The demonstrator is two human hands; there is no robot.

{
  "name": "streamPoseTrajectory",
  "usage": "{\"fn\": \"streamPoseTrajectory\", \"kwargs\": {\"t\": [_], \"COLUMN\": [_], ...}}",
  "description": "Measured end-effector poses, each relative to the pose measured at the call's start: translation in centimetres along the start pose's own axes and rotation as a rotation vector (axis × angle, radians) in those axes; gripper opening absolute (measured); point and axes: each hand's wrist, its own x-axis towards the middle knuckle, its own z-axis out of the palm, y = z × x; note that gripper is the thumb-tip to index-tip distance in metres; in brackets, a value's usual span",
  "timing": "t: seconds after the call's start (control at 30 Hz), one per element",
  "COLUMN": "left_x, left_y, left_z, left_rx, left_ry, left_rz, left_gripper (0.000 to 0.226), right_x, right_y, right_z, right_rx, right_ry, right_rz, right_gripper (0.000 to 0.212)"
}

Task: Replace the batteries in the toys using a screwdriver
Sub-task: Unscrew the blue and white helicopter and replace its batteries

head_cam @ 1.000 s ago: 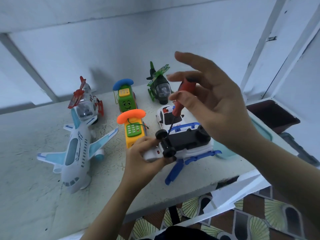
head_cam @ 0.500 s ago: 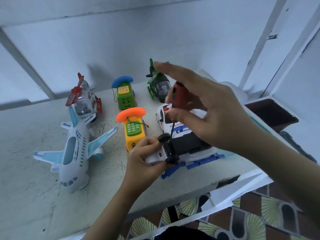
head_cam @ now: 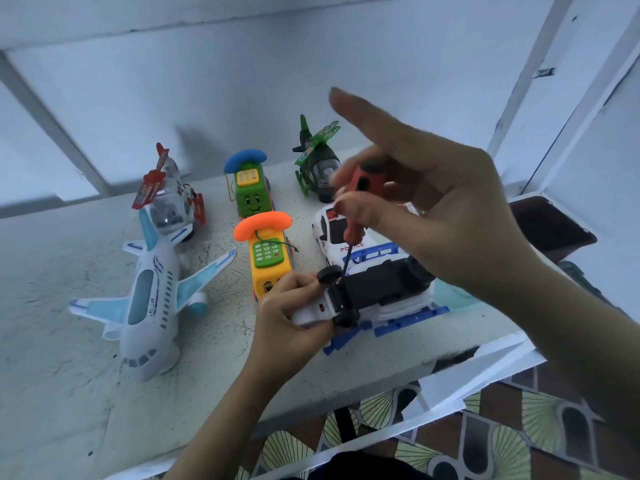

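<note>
Toy (head_cam: 377, 289) lying wheels-up just right of the yellow toy phone (head_cam: 268, 258), its white end gripped by the left hand (head_cam: 294, 317). The right hand (head_cam: 450, 216) pinches a red screwdriver (head_cam: 360, 188) between thumb and fingers, tip on the black underside. Early stage, I judge: cover seemingly still on, no batteries visible. The plane (head_cam: 149, 299) left of the phone looks unopened.

Bare left forearm (head_cam: 221, 410) and right forearm (head_cam: 571, 323), dark clothing (head_cam: 353, 467) below
</note>
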Motion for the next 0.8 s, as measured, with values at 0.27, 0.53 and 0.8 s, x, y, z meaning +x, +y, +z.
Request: {"fn": "streamPoseTrajectory", "kwargs": {"t": [0.27, 0.53, 0.8], "left_x": [-0.1, 0.1, 0.2], "left_y": [-0.1, -0.2, -0.3], "left_z": [0.1, 0.0, -0.1], "left_rx": [-0.003, 0.001, 0.013], "left_ry": [0.025, 0.037, 0.021], "left_rz": [-0.041, -0.06, -0.076], "left_gripper": [0.034, 0.036, 0.041], "right_x": [-0.5, -0.4, -0.3], "right_y": [0.0, 0.3, 0.6], "right_z": [0.0, 0.1, -0.2], "right_rx": [-0.085, -0.206, -0.051], "right_ry": [-0.06, 0.11, 0.02], "right_rz": [-0.083, -0.11, -0.03], "right_gripper": [0.05, 0.043, 0.044]}}
